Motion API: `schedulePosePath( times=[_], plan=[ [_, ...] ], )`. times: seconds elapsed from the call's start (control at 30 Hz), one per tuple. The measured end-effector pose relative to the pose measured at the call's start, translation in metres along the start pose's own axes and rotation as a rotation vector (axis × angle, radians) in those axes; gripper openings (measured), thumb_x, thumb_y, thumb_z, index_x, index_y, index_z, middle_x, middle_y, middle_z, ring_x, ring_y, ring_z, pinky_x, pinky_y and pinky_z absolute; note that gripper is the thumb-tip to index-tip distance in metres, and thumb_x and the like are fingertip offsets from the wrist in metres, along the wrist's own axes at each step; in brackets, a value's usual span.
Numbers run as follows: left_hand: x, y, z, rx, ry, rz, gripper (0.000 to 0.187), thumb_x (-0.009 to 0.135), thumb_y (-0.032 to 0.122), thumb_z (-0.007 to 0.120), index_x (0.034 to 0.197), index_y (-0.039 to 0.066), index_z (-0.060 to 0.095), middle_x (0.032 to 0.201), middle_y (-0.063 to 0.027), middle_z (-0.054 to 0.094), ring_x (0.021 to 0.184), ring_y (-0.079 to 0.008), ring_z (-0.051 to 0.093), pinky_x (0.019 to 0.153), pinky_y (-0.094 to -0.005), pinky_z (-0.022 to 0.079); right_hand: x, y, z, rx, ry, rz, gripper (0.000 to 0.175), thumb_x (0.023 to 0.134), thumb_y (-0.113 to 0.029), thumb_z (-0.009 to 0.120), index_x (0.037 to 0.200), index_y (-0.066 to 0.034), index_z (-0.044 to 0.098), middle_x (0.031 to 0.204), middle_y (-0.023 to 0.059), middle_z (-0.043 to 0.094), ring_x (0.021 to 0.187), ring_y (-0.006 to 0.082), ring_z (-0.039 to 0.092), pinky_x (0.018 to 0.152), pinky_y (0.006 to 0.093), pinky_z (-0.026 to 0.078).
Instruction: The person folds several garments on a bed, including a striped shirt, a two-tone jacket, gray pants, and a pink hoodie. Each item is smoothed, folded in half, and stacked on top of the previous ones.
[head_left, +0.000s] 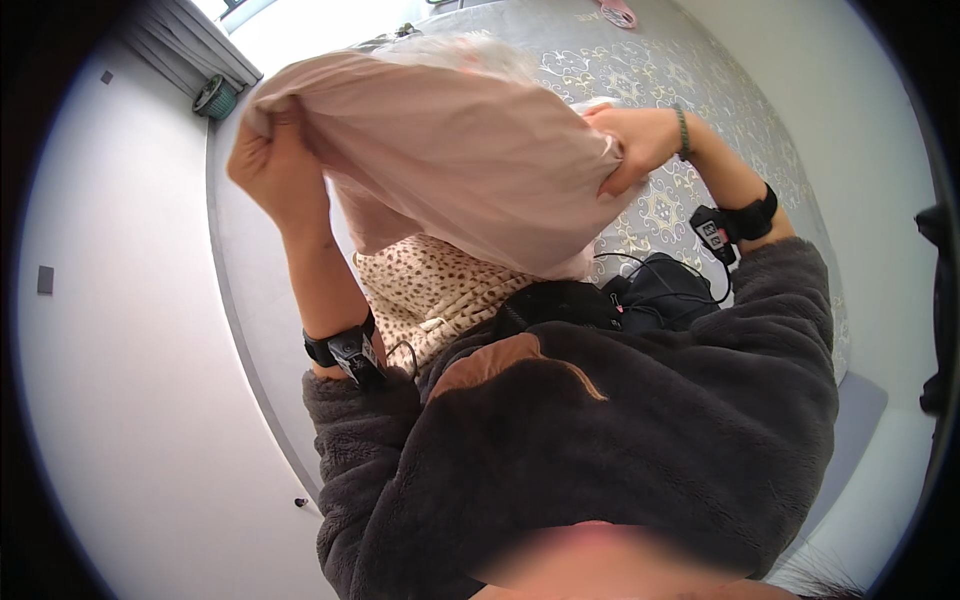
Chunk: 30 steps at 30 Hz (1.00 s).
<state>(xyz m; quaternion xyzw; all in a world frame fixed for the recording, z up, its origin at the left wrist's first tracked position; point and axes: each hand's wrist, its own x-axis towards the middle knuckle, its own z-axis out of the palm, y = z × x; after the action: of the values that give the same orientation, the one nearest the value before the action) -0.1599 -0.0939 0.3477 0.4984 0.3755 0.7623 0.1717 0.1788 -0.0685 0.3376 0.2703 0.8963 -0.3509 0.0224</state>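
Observation:
A pale pink cloth (450, 142) hangs raised in front of me, stretched between both hands. My left hand (281, 161) grips its left edge, thumb uppermost, with the fabric bunched in the fist. At the right side, my right hand (634, 142) pinches the cloth between thumb and fingers; a green beaded bracelet (682, 132) circles that wrist. Behind the cloth shows a whitish translucent plastic bag (487, 56) with reddish marks, its lower part hidden. Below the cloth are spotted cream trousers (420, 281) on my legs.
The bed (664, 214) has a grey patterned cover. Black bags (660, 289) with cables lie at my right side. A pink-handled brush (619, 13) rests at the far end. Across the floor stand a green basket (216, 97) and a grey curtain (187, 41).

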Motion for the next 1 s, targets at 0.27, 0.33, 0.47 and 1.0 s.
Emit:
schedulePosePath(
  times=[0.27, 0.33, 0.47, 1.0],
  plan=[
    [0.015, 0.0, 0.017, 0.074, 0.005, 0.054, 0.015, 0.091, 0.012, 0.065, 0.095, 0.0, 0.071, 0.081, 0.0009, 0.066, 0.075, -0.0049, 0.054, 0.069, -0.0196, 0.043, -0.13, -0.02, -0.009, 0.148, 0.255, 0.25, 0.037, 0.072, -0.007, 0.072, 0.106, 0.0013, 0.06, 0.088, 0.0043, 0.064, 0.084, 0.0098, 0.059, 0.075, 0.0272, 0.05],
    [0.027, 0.0, 0.023, 0.046, -0.01, 0.088, 0.015, 0.091, 0.015, 0.066, 0.091, 0.001, 0.072, 0.078, 0.0024, 0.065, 0.074, -0.004, 0.053, 0.068, -0.0187, 0.041, -0.158, -0.035, -0.015, 0.243, 0.445, 0.342, 0.039, 0.077, -0.003, 0.069, 0.115, 0.0001, 0.058, 0.097, 0.0022, 0.062, 0.091, 0.0108, 0.057, 0.084, 0.0284, 0.047],
    [0.048, -0.008, 0.036, -0.013, -0.152, -0.021, 0.021, 0.09, 0.021, 0.067, 0.082, 0.002, 0.068, 0.074, 0.0049, 0.06, 0.071, -0.0037, 0.051, 0.067, -0.0176, 0.04, -0.197, -0.049, -0.02, 0.481, 0.939, 0.187, 0.043, 0.082, -0.001, 0.064, 0.123, 0.004, 0.053, 0.112, 0.0061, 0.061, 0.103, 0.0112, 0.056, 0.089, 0.0268, 0.045],
    [0.058, -0.144, 0.14, 0.522, -0.829, -0.306, 0.026, 0.073, 0.011, 0.058, 0.094, 0.0, 0.07, 0.081, -0.0064, 0.066, 0.076, -0.0113, 0.057, 0.072, -0.0281, 0.046, -0.104, 0.183, -0.059, -0.293, 1.077, 0.642, 0.029, 0.083, -0.013, 0.051, 0.108, -0.0087, 0.066, 0.09, 0.0175, 0.067, 0.085, 0.0318, 0.064, 0.076, 0.036, 0.049]
  ],
)
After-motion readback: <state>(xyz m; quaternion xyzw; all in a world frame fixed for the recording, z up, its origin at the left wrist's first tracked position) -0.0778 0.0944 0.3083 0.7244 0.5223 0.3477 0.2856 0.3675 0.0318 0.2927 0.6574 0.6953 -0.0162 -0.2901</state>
